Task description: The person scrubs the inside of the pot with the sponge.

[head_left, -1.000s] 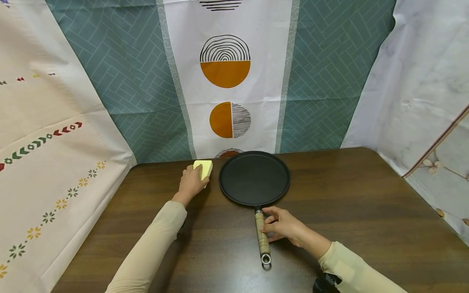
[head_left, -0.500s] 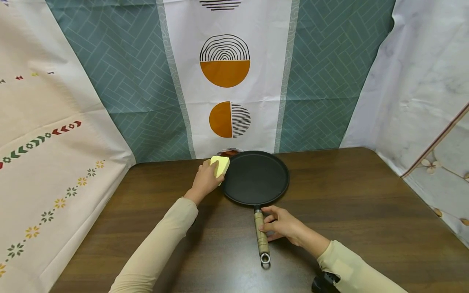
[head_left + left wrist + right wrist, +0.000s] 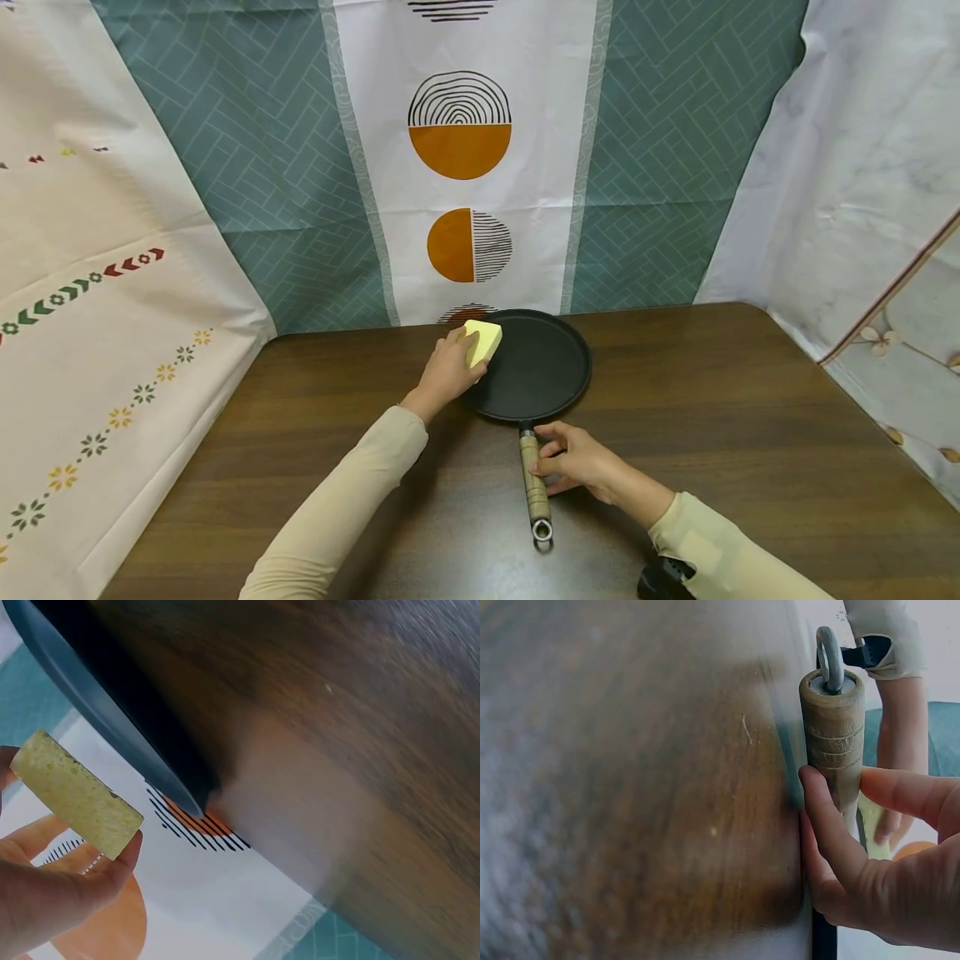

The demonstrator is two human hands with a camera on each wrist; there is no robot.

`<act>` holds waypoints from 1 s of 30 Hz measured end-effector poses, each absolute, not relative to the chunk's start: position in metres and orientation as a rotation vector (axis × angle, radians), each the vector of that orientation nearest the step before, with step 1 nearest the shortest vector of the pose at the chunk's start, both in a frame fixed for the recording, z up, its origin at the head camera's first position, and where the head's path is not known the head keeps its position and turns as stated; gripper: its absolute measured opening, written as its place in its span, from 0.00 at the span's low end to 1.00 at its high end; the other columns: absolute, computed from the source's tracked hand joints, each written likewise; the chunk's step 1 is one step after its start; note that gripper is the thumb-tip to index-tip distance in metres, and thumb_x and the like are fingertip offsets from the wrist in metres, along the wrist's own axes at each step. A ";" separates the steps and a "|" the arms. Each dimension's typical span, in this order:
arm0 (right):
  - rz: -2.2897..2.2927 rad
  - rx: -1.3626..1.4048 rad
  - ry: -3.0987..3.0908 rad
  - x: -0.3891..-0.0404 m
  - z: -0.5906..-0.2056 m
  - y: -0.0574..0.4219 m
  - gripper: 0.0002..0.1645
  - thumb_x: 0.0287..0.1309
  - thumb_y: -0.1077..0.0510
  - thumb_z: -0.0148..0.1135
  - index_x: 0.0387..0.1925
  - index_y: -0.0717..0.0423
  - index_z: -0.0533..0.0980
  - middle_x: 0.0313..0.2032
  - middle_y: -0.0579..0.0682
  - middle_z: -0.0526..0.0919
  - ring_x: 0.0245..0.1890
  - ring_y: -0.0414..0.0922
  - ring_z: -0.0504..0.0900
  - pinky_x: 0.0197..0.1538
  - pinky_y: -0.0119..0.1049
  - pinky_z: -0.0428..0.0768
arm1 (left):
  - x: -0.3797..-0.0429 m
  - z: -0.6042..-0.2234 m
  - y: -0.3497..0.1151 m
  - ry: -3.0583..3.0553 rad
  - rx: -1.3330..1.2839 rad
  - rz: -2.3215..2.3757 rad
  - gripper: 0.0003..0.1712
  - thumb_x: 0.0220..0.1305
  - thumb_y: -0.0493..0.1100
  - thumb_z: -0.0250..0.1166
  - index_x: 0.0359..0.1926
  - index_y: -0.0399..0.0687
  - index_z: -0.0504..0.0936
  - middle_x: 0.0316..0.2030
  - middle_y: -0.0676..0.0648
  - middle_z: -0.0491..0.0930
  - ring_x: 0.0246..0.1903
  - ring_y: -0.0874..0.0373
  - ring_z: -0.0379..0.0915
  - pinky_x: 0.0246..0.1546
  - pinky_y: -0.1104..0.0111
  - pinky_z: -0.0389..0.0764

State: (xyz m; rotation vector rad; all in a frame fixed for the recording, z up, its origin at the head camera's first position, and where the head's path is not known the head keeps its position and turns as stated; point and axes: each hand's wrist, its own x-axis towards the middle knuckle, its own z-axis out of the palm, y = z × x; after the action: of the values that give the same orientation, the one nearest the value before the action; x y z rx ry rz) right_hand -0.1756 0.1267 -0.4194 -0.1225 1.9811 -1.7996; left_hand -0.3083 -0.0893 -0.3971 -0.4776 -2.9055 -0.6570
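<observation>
At the far left of the work, the left hand point(image 3: 447, 367) is at the pan's 9 o'clock, with its fingers pinching a pale yellow sponge point(image 3: 486, 340). Seen from the person's side, the sponge sits over the 10 o'clock part of the black pan point(image 3: 536, 375); the left wrist view shows a gap between sponge and rim, so it is held above rather than resting on it. The round pan lies near the back edge of the brown surface point(image 3: 675, 392), in front of a patterned cloth point(image 3: 660, 167). Its wooden handle point(image 3: 535, 483) points to 6 o'clock, ending in a metal ring point(image 3: 542, 531). To the right, the right hand point(image 3: 585, 467) comes in from 4 o'clock, its fingers gripping the handle from both sides.

The step in hand looks like placing the sponge for a wipe while the handle is steadied. The next move probably calls for lowering the sponge flat onto the pan and sweeping toward 3 o'clock, with the right fingers keeping a firm grip.
</observation>
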 end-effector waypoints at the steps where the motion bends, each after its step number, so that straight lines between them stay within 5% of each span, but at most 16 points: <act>1: -1.799 -0.122 1.980 -0.176 -0.420 0.127 0.40 0.54 0.69 0.64 0.65 0.73 0.57 0.40 0.60 0.70 0.34 0.47 0.78 0.38 0.48 0.83 | -0.308 -0.398 -0.088 -2.909 -0.488 -0.654 0.33 0.63 0.49 0.63 0.67 0.42 0.69 0.67 0.36 0.63 0.56 0.40 0.66 0.51 0.54 0.72; 30: -1.784 -0.107 1.973 -0.177 -0.420 0.126 0.39 0.55 0.69 0.64 0.65 0.72 0.57 0.41 0.61 0.71 0.35 0.48 0.78 0.38 0.49 0.83 | -0.293 -0.421 -0.055 -2.929 -0.795 -0.687 0.31 0.66 0.50 0.63 0.68 0.48 0.69 0.69 0.39 0.61 0.62 0.38 0.63 0.59 0.52 0.67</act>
State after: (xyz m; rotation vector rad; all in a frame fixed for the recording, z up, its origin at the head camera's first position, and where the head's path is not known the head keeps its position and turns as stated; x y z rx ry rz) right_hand -0.1774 0.1265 -0.4202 -0.1073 1.9730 -1.7845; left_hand -0.2934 -0.0551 -0.4212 -0.7951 -2.9290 -0.6865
